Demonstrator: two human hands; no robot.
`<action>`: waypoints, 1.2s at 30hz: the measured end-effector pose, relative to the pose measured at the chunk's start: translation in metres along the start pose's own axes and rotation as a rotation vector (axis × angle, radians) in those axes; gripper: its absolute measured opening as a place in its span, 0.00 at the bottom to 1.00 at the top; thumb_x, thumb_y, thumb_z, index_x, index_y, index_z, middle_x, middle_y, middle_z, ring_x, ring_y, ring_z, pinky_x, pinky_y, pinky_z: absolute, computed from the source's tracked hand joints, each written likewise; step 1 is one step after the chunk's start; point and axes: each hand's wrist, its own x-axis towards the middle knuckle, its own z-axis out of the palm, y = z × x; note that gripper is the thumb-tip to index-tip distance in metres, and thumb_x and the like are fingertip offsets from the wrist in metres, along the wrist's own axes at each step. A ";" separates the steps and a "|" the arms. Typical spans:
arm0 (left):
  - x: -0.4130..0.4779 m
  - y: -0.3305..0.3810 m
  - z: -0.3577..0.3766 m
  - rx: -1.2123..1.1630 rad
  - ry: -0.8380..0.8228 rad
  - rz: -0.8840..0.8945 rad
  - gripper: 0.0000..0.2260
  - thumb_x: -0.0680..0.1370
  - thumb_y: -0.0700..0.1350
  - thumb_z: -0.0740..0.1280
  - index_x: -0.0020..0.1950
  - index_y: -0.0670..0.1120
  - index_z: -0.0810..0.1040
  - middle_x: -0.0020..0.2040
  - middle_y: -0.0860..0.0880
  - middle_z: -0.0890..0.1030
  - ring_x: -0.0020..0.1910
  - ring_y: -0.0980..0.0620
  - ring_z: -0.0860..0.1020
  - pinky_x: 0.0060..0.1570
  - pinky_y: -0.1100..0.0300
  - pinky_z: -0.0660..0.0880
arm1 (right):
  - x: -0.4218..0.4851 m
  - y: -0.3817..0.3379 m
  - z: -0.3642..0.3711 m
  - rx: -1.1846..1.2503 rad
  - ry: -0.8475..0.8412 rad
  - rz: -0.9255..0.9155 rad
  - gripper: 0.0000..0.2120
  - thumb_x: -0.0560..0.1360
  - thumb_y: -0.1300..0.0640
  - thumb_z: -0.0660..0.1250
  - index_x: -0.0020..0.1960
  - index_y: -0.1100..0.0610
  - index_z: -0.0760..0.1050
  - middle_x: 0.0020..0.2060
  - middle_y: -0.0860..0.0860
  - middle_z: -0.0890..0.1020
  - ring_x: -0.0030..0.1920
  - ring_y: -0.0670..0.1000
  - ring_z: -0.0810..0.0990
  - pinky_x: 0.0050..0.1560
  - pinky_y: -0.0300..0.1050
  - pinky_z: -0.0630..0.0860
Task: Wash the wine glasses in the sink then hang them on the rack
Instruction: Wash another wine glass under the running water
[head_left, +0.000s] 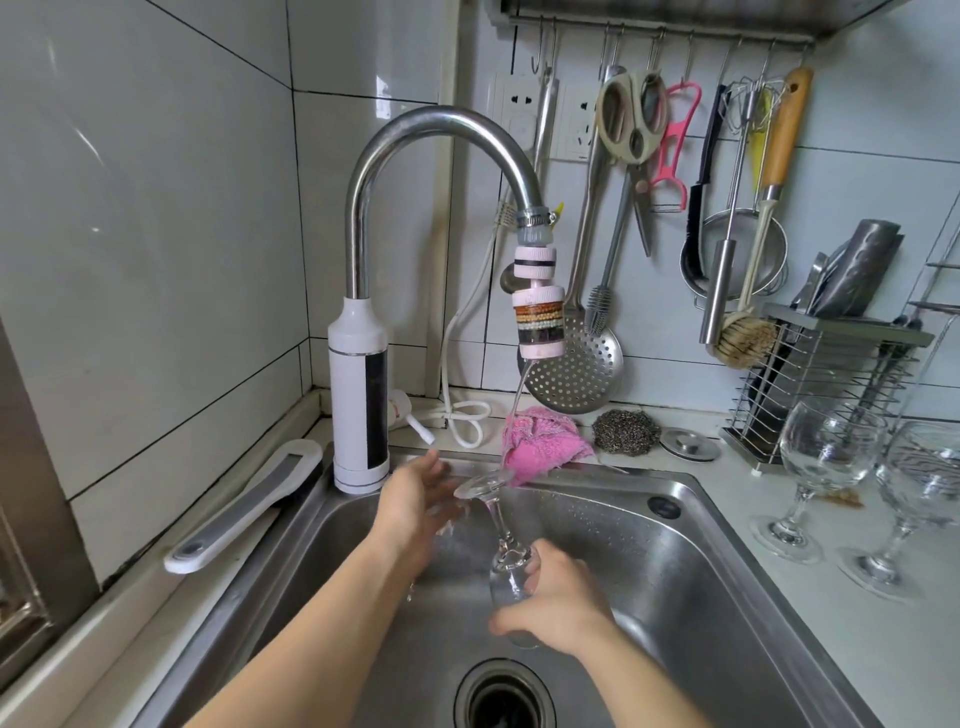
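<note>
Over the steel sink my right hand grips the bowl of a clear wine glass, held upside down with its foot tilted up. A thin stream of water runs from the faucet filter onto the glass foot. My left hand is open, its fingers touching the foot from the left. Two more wine glasses stand upright on the counter at the right.
A pink cloth and a steel scourer lie behind the sink. Utensils hang from a rail on the wall. A wire rack stands at the right. The drain is at the bottom.
</note>
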 end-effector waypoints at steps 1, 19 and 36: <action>0.002 0.003 -0.004 -0.042 -0.006 -0.003 0.11 0.85 0.47 0.61 0.53 0.40 0.78 0.43 0.46 0.84 0.46 0.46 0.80 0.48 0.51 0.74 | 0.000 0.000 0.000 0.003 -0.004 -0.004 0.31 0.47 0.41 0.78 0.43 0.47 0.67 0.43 0.41 0.76 0.40 0.43 0.76 0.34 0.38 0.69; 0.011 0.021 -0.020 -0.158 -0.328 0.068 0.30 0.75 0.44 0.69 0.76 0.54 0.67 0.69 0.57 0.79 0.69 0.55 0.77 0.67 0.43 0.72 | 0.001 0.001 0.000 0.009 -0.034 0.032 0.33 0.45 0.39 0.79 0.44 0.47 0.68 0.46 0.44 0.79 0.44 0.46 0.79 0.37 0.40 0.71; -0.005 -0.019 -0.004 0.932 -0.044 0.310 0.22 0.82 0.65 0.55 0.55 0.50 0.80 0.40 0.46 0.85 0.34 0.50 0.84 0.43 0.54 0.77 | -0.009 0.015 -0.042 0.402 0.193 -0.012 0.42 0.47 0.45 0.84 0.58 0.44 0.70 0.47 0.46 0.80 0.46 0.42 0.80 0.39 0.38 0.72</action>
